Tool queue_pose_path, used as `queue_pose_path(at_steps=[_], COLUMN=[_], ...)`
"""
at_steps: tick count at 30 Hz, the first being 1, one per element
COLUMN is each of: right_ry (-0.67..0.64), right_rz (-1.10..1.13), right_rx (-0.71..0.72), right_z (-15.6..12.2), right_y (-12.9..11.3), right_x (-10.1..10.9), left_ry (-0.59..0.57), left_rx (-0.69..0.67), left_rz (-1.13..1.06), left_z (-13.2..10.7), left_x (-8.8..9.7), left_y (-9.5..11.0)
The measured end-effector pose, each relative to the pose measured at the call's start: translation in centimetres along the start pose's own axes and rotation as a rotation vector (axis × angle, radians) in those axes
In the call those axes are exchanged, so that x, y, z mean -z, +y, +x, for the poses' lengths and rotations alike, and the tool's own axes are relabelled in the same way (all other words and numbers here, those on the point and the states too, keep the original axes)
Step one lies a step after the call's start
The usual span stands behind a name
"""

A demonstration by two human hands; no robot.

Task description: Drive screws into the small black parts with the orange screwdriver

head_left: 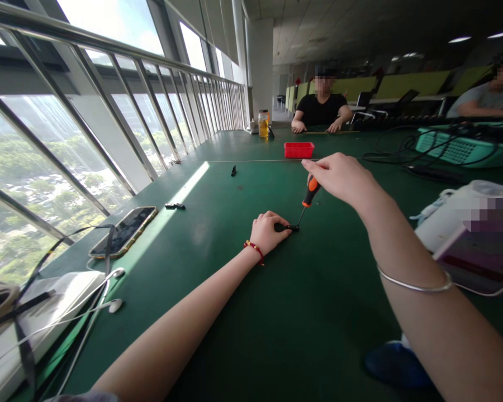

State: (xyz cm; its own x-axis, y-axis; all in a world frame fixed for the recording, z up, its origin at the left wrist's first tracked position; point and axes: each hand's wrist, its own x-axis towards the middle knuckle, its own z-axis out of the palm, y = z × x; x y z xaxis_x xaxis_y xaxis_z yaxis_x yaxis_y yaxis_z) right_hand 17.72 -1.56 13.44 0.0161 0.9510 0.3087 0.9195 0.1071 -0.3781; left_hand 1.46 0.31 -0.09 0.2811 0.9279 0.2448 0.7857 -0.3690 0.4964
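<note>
One right hand (pixel 339 174) is wrapping round one orange-and-black screwdriver (pixel 311 195), one left hand (pixel 268 231) is pinching one black part (pixel 293 228). Screwdriver's leaning right of center, tip pointing down-left; part's lying sideways mid-frame. Two loose black pieces (pixel 175 206) (pixel 233 171) are sitting center-left.

Screwdriver (pixel 311 192) before box (pixel 299 151), right of phone (pixel 126 230) on table (pixel 310 324)
</note>
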Motion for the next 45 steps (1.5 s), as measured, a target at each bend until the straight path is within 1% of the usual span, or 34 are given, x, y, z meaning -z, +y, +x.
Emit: queue_pose_path(at_steps=[3, 6, 10, 16, 20, 26, 30, 36, 41, 45], right_ry=[0.009, -0.027, -0.071, -0.073, -0.108, -0.057, -0.132, -0.074, -0.126, -0.084], right_rz=[0.003, 0.010, -0.037, -0.048, -0.050, -0.037, 0.026, -0.002, 0.003, -0.013], right_rx=[0.016, 0.002, -0.012, 0.038, -0.009, 0.001, -0.021, -0.017, -0.033, -0.020], right_z=[-0.09, -0.12, -0.22, 0.03, 0.07, 0.04, 0.06, 0.08, 0.18, 0.21], right_y=[-0.05, -0.10, -0.13, 0.43, 0.49, 0.50, 0.50, 0.59, 0.75, 0.77], right_x=[0.22, 0.31, 0.36, 0.20, 0.36, 0.58, 0.62, 0.68, 0.58, 0.66], left_ry=[0.001, 0.003, 0.006, 0.002, 0.001, 0.006, 0.007, 0.003, 0.005, -0.004], left_rx=[-0.001, 0.000, -0.006, 0.003, 0.003, 0.001, 0.002, 0.004, 0.006, 0.007], left_rz=[0.005, 0.003, -0.006, -0.002, 0.002, -0.006, -0.004, -0.003, -0.006, 0.002], left_z=[0.02, 0.03, 0.04, 0.03, 0.02, 0.01, 0.02, 0.05, 0.02, 0.02], left_x=[-0.01, -0.02, -0.03, -0.05, -0.03, -0.02, -0.02, 0.02, 0.05, 0.03], left_y=[-0.03, -0.08, -0.13, -0.07, -0.02, -0.04, -0.06, 0.01, 0.04, 0.02])
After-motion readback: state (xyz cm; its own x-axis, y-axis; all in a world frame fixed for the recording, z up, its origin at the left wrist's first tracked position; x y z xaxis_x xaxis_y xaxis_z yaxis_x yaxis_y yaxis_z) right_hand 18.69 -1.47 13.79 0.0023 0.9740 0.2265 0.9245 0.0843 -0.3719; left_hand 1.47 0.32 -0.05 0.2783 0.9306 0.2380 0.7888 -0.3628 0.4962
